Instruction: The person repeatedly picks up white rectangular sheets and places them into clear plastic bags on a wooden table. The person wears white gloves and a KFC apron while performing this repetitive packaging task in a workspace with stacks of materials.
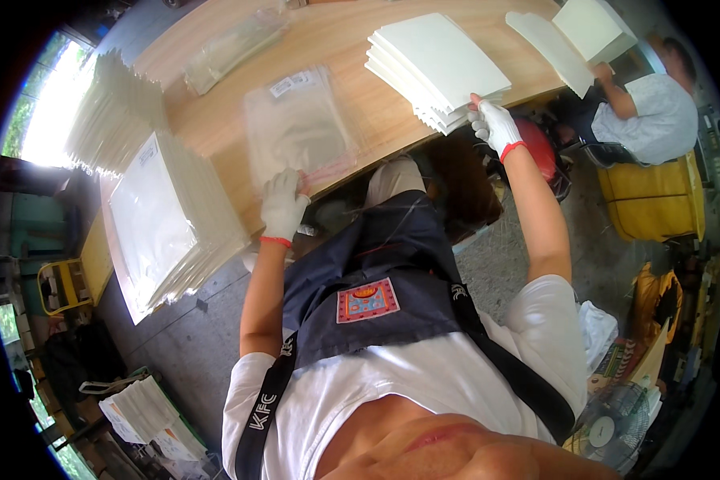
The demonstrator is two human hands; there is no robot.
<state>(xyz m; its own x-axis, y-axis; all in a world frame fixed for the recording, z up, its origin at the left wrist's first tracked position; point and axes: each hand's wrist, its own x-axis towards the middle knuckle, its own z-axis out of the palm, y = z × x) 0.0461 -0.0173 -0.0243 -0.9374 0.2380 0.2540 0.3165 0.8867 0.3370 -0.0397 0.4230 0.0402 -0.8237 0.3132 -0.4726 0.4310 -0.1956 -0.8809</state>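
My left hand (284, 200), in a white glove with a red cuff, lies on the near edge of a stack of clear plastic bags (296, 120), its fingers stretched out over the plastic. A white label shows at the far end of the bags. My right hand (496, 128), gloved the same way, is closed on the near right corner of the upper white sheets in a pile (440, 56). Its thumb is on top and the other fingers are curled below. The pile's layers are slightly fanned on the left side.
Two tall stacks of plastic-wrapped white packs, a front one (156, 224) and a rear one (116, 112), stand on the left of the wooden table (208, 144). More clear bags (236, 50) lie at the back. A co-worker (648, 116) sits at the right with white boards (552, 48). A red stool (536, 148) is below.
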